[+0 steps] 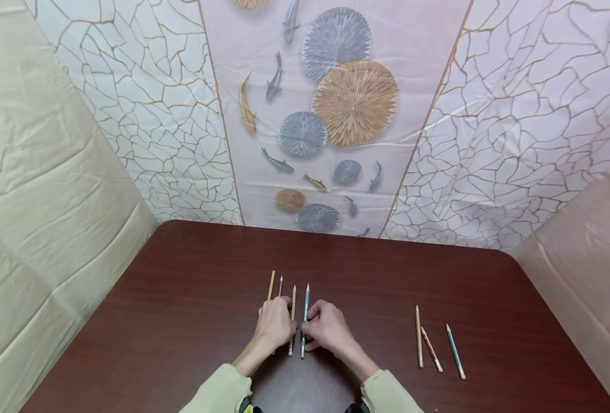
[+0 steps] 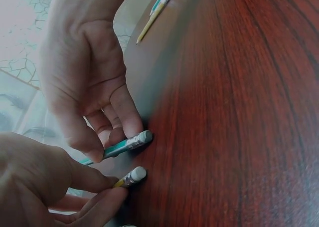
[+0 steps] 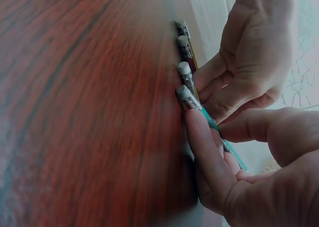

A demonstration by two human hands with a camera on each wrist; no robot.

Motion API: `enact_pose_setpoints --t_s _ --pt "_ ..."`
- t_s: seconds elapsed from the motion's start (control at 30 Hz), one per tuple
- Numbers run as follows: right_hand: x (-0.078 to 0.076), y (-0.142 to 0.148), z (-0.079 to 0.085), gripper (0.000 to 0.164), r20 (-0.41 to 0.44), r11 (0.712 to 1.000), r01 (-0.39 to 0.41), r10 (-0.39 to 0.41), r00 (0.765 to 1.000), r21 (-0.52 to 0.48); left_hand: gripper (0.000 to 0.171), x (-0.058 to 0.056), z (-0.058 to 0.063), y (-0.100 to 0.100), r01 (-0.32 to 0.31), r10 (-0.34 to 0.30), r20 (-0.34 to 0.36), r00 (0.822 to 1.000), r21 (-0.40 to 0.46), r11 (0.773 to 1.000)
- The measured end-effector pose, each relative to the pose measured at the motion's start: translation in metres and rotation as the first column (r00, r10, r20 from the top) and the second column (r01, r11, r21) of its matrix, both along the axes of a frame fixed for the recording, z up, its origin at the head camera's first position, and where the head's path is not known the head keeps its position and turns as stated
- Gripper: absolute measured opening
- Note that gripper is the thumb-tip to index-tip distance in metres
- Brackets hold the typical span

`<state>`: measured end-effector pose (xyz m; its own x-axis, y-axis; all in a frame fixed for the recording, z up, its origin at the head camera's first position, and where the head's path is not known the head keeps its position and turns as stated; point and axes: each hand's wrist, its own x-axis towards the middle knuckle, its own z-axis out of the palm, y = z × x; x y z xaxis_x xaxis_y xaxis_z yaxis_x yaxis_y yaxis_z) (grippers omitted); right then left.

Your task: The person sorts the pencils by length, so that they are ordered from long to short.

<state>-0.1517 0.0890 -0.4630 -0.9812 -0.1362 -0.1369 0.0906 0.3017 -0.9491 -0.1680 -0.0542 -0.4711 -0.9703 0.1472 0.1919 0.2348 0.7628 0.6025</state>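
Near the table's front, my left hand (image 1: 274, 322) pinches a yellow pencil (image 1: 293, 310) close to its white eraser, as the left wrist view shows. Just to its right, my right hand (image 1: 331, 328) grips a teal pencil (image 1: 307, 299) between thumb and fingers, low on the shaft. The two pencils lie side by side, tips pointing away from me. Left of them are another yellow pencil (image 1: 271, 284) and a reddish pencil (image 1: 281, 282), partly hidden by the left hand. In the right wrist view, several eraser ends line up, the teal pencil's eraser (image 3: 183, 91) nearest.
On the right of the dark red-brown table (image 1: 207, 252) lie a natural-coloured pencil (image 1: 419, 338), a red pencil (image 1: 431, 350) and a teal-green pencil (image 1: 456, 351). Patterned cloth (image 1: 181, 115) hangs behind the table, with pale cloth at both sides.
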Motion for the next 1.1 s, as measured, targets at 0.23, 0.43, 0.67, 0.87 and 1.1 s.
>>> enact_pose_setpoints --t_s 0.23,0.43,0.67,0.87,1.1 --pt "-0.0006 -0.0013 0.0000 0.016 -0.001 0.999 0.014 -0.014 1.000 0.030 0.025 -0.0004 -0.0001 0.0005 -0.001 0.001 -0.020 1.000 -0.007 1.000" --pt "-0.0001 -0.0030 -0.0005 0.015 -0.022 0.998 0.009 -0.007 1.000 0.067 0.027 0.0017 0.0001 0.0001 -0.002 0.002 -0.024 1.000 -0.004 1.000" --pt "-0.0025 -0.0035 0.0007 0.013 -0.047 0.993 0.014 -0.009 0.999 0.114 0.028 0.0003 0.0005 0.0002 -0.002 0.002 -0.032 0.999 -0.013 1.000" --pt "-0.0035 -0.0039 0.0013 0.012 -0.036 0.991 0.021 -0.016 0.999 0.134 0.027 -0.0005 0.0009 0.0009 -0.004 0.003 -0.021 1.000 -0.018 1.000" --pt "-0.0035 -0.0052 0.0006 0.010 -0.037 0.986 0.013 -0.007 0.999 0.164 0.025 0.0006 0.0013 0.0007 -0.007 0.007 -0.012 1.000 -0.017 1.000"
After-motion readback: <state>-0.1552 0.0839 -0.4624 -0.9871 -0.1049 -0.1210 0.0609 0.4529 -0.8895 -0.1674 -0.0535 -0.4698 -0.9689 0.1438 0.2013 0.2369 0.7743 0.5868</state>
